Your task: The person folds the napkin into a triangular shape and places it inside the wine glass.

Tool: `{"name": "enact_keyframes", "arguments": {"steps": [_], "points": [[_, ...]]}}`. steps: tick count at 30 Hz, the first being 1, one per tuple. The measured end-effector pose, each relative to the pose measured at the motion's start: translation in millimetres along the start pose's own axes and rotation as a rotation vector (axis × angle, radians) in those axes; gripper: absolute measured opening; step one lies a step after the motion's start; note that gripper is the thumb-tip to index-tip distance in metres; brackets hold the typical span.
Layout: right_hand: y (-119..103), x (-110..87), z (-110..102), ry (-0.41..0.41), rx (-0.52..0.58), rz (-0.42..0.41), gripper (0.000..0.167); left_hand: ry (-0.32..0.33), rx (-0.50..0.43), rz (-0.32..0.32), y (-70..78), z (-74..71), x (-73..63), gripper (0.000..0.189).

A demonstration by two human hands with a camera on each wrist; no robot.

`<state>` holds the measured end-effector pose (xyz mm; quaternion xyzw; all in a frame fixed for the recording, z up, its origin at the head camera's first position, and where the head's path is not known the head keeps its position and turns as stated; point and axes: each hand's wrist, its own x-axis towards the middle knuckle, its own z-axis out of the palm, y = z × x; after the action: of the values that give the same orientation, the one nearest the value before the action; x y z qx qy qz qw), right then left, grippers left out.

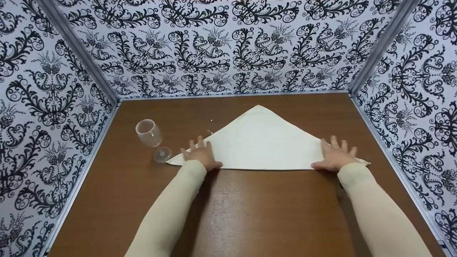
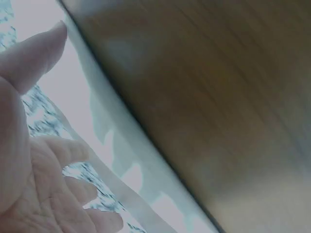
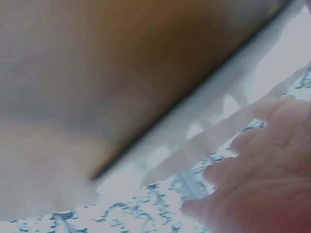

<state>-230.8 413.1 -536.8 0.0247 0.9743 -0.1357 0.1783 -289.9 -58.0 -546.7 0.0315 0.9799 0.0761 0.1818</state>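
A white cloth napkin (image 1: 266,142), folded into a triangle, lies on the brown table with its peak toward the back wall and its straight edge toward me. Over its left part my left hand (image 1: 200,155) is spread, the thumb near the folded edge. On the right part, my right hand (image 1: 335,157) is spread in the same way. Both wrist views show the fingers extended above the fabric, the left hand (image 2: 48,189) and the right hand (image 3: 267,170) gripping nothing. Whether the palms touch the cloth cannot be told.
A clear stemmed glass (image 1: 150,134) stands left of the napkin, its foot close to the left corner. Small bright specks (image 1: 210,132) show on the table (image 1: 246,214) behind the cloth's left slope. Patterned walls (image 1: 214,46) with grey metal posts enclose the table.
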Motion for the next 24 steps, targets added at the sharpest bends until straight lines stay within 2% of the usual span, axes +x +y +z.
{"name": "enact_keyframes", "arguments": {"steps": [3,5,8,15,24], "points": [[-7.7,8.8,4.1,-0.015,0.009,-0.116,0.114,-0.009,-0.066,0.026,13.9,2.0,-9.1,0.110],[-11.1,11.1,8.4,-0.052,0.022,-0.132,0.112,-0.031,-0.106,0.027,18.3,4.5,-14.0,0.109],[-13.4,11.2,13.1,-0.092,0.039,-0.108,0.113,-0.029,-0.115,0.026,18.2,9.3,-14.8,0.110],[-13.0,12.5,14.3,-0.093,0.056,-0.102,0.116,-0.002,-0.117,0.028,16.1,13.9,-5.7,0.113],[-12.4,15.7,20.0,-0.086,0.085,-0.086,0.117,0.003,-0.135,0.032,14.4,12.4,-5.7,0.113]]}}
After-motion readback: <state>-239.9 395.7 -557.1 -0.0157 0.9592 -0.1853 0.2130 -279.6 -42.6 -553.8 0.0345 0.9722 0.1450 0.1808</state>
